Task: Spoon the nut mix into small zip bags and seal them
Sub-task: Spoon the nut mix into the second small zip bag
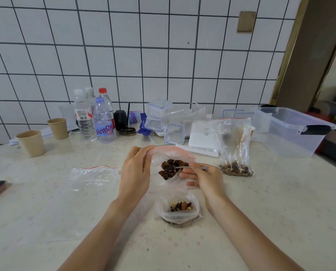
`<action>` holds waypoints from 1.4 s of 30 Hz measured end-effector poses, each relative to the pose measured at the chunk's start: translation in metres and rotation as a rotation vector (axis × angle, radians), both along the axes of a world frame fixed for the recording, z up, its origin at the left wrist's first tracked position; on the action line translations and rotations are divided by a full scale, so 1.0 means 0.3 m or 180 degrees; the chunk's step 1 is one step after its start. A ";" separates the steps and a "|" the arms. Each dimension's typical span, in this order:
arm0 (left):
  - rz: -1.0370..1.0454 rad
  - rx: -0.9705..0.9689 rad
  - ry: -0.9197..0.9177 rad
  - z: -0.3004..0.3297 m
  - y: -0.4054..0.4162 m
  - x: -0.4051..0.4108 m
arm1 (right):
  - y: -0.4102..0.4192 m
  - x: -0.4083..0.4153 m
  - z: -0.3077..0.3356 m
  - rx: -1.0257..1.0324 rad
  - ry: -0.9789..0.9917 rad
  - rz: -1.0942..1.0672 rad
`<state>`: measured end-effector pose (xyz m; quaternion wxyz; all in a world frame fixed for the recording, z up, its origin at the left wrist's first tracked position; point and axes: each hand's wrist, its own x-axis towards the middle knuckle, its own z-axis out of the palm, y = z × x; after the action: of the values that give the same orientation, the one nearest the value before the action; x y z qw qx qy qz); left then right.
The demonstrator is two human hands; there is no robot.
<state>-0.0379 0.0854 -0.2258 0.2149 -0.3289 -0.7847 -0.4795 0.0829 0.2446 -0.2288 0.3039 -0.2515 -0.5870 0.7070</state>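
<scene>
Bright, even, diffuse light fills the frame, with no hard shadows; only soft, faint shade sits under the forearms and the two tan paper cups at left. The white tiled wall across the top is evenly lit. The pale speckled tabletop carries a mild sheen, and the clear plastic storage tub at right shows small highlights. Wide-angle distortion bows the grout lines toward the edges. The doorway at far right is dimmer and soft.
</scene>
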 end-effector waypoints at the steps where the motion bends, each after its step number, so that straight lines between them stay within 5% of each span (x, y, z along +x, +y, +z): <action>1: 0.0019 0.0010 -0.0028 0.000 0.000 -0.001 | 0.004 0.008 0.003 -0.0058 -0.0003 0.0019; 11: 0.0158 -0.0105 -0.0342 0.021 -0.016 0.002 | 0.018 0.119 0.076 -0.0018 -0.0018 0.0171; 21: -0.0197 -0.0337 0.0657 0.117 -0.096 0.119 | -0.006 0.324 0.188 0.0191 0.0071 0.0358; 30: -0.0899 -0.2265 -0.0342 0.087 -0.100 0.164 | -0.055 0.393 0.114 0.0463 -0.0110 0.0417; 37: -0.1401 -0.1869 -0.0723 0.078 -0.091 0.150 | -0.088 0.401 0.081 0.2320 -0.0039 0.0674; 42: -0.1470 -0.1490 -0.0833 0.091 -0.095 0.152 | -0.101 0.423 0.091 0.4587 0.0185 0.0630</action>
<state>0.0076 0.0570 -0.1985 -0.0827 -0.4737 -0.7992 -0.3606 0.2098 0.2144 -0.2016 0.3442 0.0842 -0.9185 0.1753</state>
